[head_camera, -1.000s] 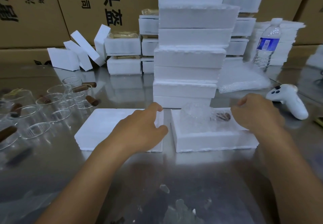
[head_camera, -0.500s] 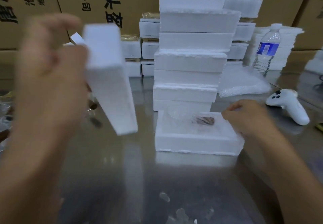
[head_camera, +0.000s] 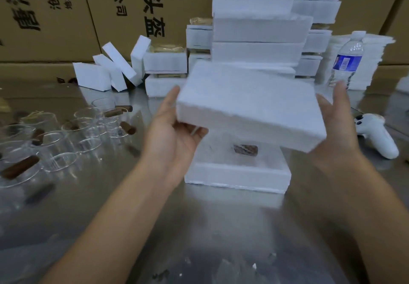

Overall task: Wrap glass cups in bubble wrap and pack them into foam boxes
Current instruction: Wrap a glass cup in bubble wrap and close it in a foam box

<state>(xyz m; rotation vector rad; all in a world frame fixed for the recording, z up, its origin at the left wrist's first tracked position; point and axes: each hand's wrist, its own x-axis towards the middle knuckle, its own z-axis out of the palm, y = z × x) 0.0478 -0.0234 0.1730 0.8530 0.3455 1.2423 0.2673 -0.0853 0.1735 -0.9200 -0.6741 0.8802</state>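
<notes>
A white foam lid [head_camera: 247,104] hangs tilted in the air above an open foam box [head_camera: 238,176] on the steel table. My left hand [head_camera: 174,128] grips the lid's left end from below. At the lid's right end, my right hand [head_camera: 338,124] has its fingers spread, palm against or close to the foam. Inside the box lies a bubble-wrapped glass cup [head_camera: 244,149], only its brown handle showing clearly. Several bare glass cups [head_camera: 86,133] with brown handles stand at the left.
A tall stack of foam boxes [head_camera: 256,33] rises right behind the open box. Loose foam pieces [head_camera: 110,71] lean at the back left. A water bottle [head_camera: 347,62] and a white controller [head_camera: 376,137] sit at the right. Cardboard cartons [head_camera: 66,18] line the back.
My left hand picked the foam lid off the table at the left, swung it up and brought it over the open box. My right hand left the box rim and rose to the lid's right end.
</notes>
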